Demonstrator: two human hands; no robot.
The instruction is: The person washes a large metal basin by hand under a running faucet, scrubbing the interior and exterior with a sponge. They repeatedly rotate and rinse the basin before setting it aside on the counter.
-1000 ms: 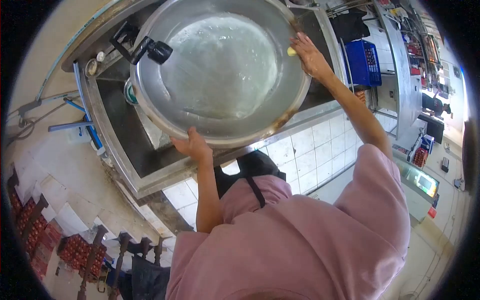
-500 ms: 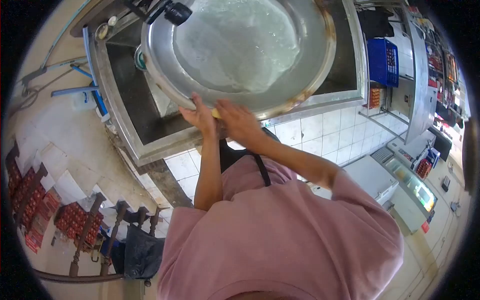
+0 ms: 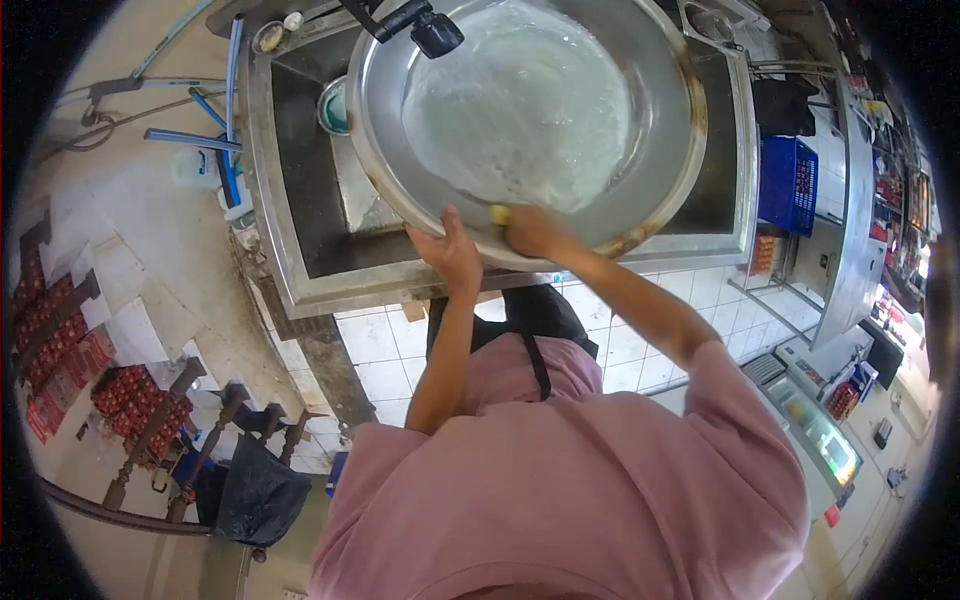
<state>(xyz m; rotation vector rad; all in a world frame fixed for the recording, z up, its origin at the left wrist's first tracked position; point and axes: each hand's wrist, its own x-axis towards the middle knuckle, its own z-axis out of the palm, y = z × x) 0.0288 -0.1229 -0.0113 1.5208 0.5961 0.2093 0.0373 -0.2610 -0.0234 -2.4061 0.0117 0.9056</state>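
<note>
A large round metal basin [image 3: 655, 190] with cloudy, sudsy water rests tilted over a steel sink. My left hand [image 3: 452, 255] is at the basin's near-left rim, thumb and fingers apart, its palm against the metal. To its right, my right hand [image 3: 537, 235] is closed round a small yellow sponge [image 3: 499, 215] and presses it on the inner wall near the front rim. The right hand's fingers are somewhat blurred. A black tap [image 3: 437, 35] hangs over the basin's far-left side.
The sink's steel edge [image 3: 375, 292] runs in front of me. A small bowl [image 3: 333, 106] is in the sink's left part. Blue pipes [image 3: 232, 120] stand at the left, and a blue crate [image 3: 788, 185] is at the right. A black bag [image 3: 262, 492] hangs at lower left.
The view has shifted, so basin and sink appear farther right and lower. My right hand with the sponge has moved from the rim beside my left hand to the inner wall, away from it.
</note>
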